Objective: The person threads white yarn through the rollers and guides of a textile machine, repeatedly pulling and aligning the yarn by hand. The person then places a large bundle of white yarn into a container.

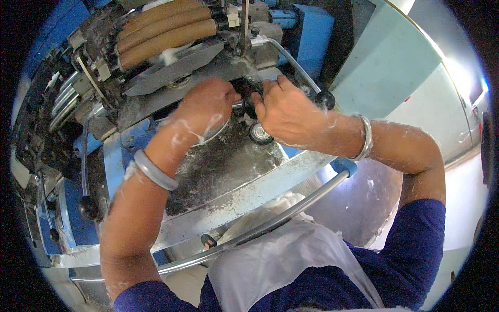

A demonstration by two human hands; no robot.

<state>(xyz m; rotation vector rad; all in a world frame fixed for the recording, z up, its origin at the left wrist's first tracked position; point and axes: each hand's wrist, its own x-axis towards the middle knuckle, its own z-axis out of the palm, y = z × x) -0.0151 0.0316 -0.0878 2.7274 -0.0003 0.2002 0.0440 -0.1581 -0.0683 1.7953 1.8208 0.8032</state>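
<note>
Dark machine part (245, 96), small and mostly hidden, is sitting at the centre of a blue textile machine (119, 156), just under the slanted grey metal plate (176, 65) and above the dusty steel deck (223, 166).

Left hand (208, 101): is curling into a loose fist against the part from the left; fingers are folded under and out of sight, so what they are gripping cannot be told. A grey bangle (155, 170) is circling the forearm.

Right hand (286, 112): is closing on the same part from the right, fingertips (258, 100) pressing in at it, thumb side up. A silver bangle (366, 139) is riding at the wrist.

Surroundings: three brown rollers (166, 28) are lying side by side at the top. A black knob (325, 100) on a bent steel rod is standing just beside the right hand. A small round wheel (260, 133) is resting on the deck below the right hand. A curved steel rail (291, 210) is running along the machine's near edge. White lint is clinging to both forearms and the deck.
</note>
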